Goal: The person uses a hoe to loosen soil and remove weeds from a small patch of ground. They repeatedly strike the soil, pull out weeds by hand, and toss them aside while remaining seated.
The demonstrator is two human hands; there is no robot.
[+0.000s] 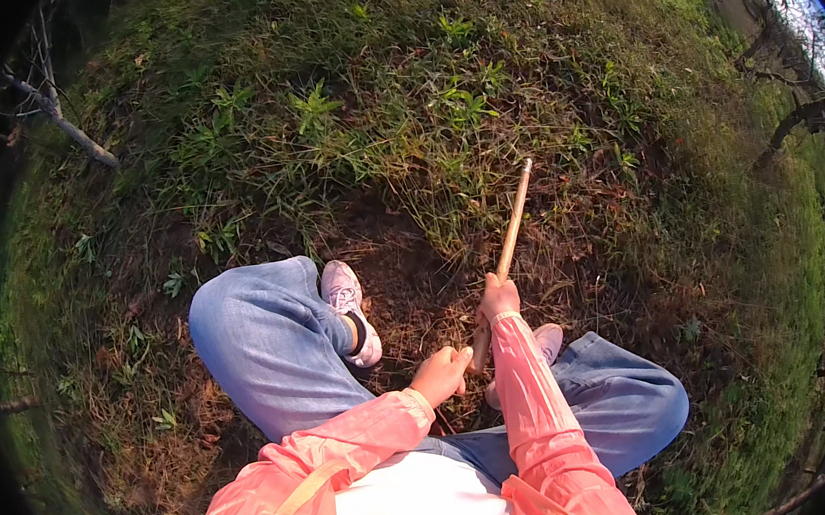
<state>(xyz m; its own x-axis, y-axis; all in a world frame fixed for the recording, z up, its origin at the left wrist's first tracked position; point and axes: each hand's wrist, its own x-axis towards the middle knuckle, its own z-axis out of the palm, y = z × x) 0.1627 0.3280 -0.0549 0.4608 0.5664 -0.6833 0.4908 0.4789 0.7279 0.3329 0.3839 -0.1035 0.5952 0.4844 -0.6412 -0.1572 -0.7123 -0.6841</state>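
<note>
My right hand (500, 297) is wrapped around a pale wooden pole (516, 228), partway along its length. The pole slants up and to the right over the grass, with a small whitish tip at its far end. Its lower end comes out below the right fist, close to my left hand (441, 375). The fingers of that left hand are curled and its thumb points towards the pole. Whether it touches the pole or pinches something is not clear. Bare brown soil with dry grass (405, 296) lies just beyond the hands.
My bent knees in blue jeans (263, 341) and a light pink sneaker (341, 287) flank the soil. Green weeds (314, 109) cover the slope ahead. A bare branch (79, 130) stands at upper left, and dark tree limbs (805, 118) on the right.
</note>
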